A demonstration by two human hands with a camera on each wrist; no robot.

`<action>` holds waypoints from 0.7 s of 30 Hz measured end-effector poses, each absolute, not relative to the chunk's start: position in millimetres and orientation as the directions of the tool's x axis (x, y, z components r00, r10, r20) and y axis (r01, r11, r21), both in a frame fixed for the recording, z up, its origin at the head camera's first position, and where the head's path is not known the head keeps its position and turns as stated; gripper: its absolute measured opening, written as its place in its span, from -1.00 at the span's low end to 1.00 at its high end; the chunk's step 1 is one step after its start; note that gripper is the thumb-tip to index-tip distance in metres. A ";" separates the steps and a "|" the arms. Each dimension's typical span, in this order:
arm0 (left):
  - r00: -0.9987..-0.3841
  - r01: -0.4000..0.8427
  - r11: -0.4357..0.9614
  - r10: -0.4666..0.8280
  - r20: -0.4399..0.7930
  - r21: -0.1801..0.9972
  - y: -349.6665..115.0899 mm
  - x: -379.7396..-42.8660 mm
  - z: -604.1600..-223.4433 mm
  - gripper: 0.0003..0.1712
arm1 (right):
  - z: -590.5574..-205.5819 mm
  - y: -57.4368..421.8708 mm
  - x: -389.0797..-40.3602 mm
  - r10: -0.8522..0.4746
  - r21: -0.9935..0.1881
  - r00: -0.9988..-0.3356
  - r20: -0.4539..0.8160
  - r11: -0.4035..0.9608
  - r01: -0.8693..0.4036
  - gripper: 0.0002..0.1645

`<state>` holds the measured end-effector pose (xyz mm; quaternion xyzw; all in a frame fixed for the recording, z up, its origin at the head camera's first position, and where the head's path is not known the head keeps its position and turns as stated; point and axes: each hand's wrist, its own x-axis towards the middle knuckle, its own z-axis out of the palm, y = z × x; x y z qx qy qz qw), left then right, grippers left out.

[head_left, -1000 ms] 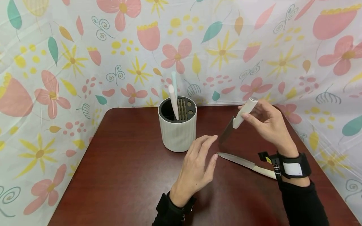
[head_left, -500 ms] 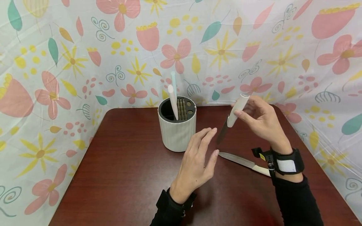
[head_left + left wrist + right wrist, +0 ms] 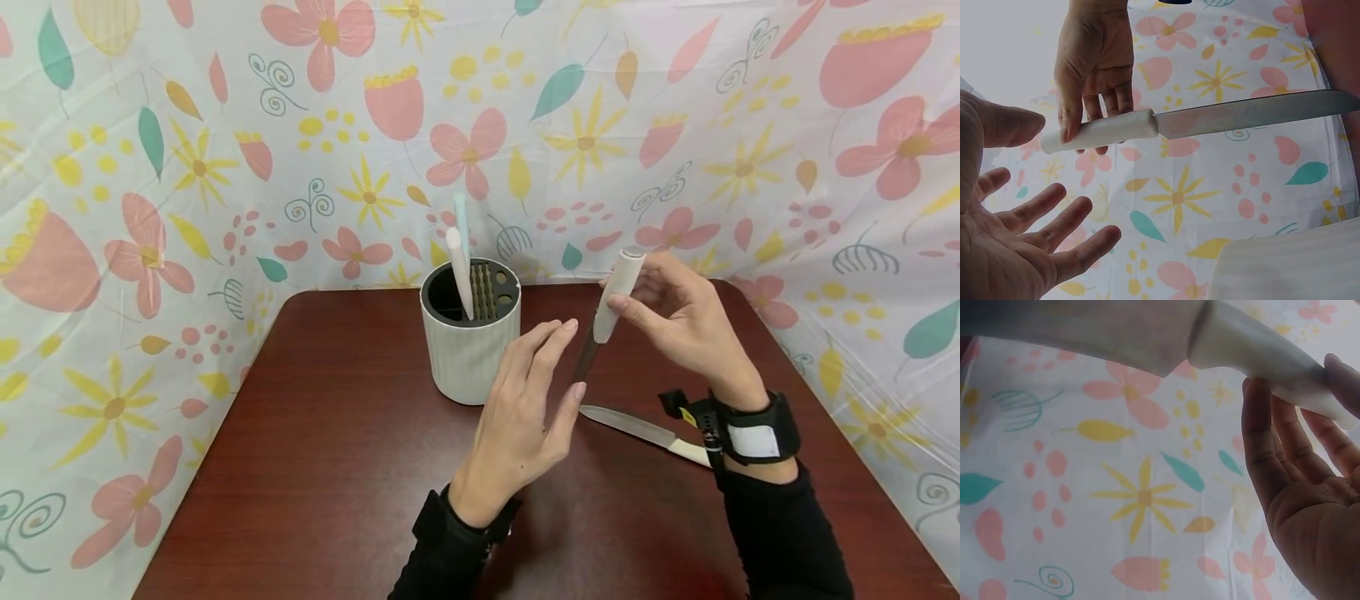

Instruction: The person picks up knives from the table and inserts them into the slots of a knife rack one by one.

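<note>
From my end I see the right hand [image 3: 686,321] pinching the white-handled knife [image 3: 617,296], tip down above the surface [image 3: 337,467], right of the knife holder [image 3: 474,358], while the left hand [image 3: 517,421], loosely spread and holding nothing, hovers nearby.

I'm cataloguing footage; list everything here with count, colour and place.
Table: one, reddish-brown, beneath
Floral cloth: count unclear, white, coloured print, behind
Holder: one, off-white, black-topped, table's back
Handles: two, white, pale blue, inside holder
Lying knife: one, cream and grey, on table
Held knife: one, white and grey, above table
Wrist straps: two, black, foreground
Sleeves: two, black, foreground
Left hand: one, bare, before holder
Right hand: one, bare, gripping held knife
</note>
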<state>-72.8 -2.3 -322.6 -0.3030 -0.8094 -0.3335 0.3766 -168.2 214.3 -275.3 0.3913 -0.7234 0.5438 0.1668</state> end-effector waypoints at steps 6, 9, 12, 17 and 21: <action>-0.516 0.745 0.598 0.239 0.823 0.293 -0.2 -77.0 -314.4 -0.25 | -272.2 207.5 -167.0 -0.408 -0.643 -0.637 0.654 0.145 -0.752 -0.47; -0.507 0.747 0.602 0.241 0.828 0.281 1.9 -78.6 -311.0 -0.23 | -272.0 203.9 -166.4 -0.420 -0.647 -0.629 0.654 0.120 -0.753 -0.48; -0.504 0.751 0.599 0.247 0.828 0.278 2.0 -79.6 -308.2 -0.22 | -271.8 200.4 -165.9 -0.432 -0.641 -0.617 0.658 0.108 -0.760 -0.51; -0.499 0.759 0.588 0.247 0.831 0.281 -0.9 -81.2 -302.7 -0.24 | -269.0 195.6 -162.9 -0.437 -0.629 -0.629 0.643 0.167 -0.759 -0.50; -0.498 0.760 0.583 0.238 0.834 0.287 -3.4 -83.2 -298.6 -0.25 | -267.2 192.0 -161.0 -0.438 -0.626 -0.634 0.637 0.186 -0.757 -0.44</action>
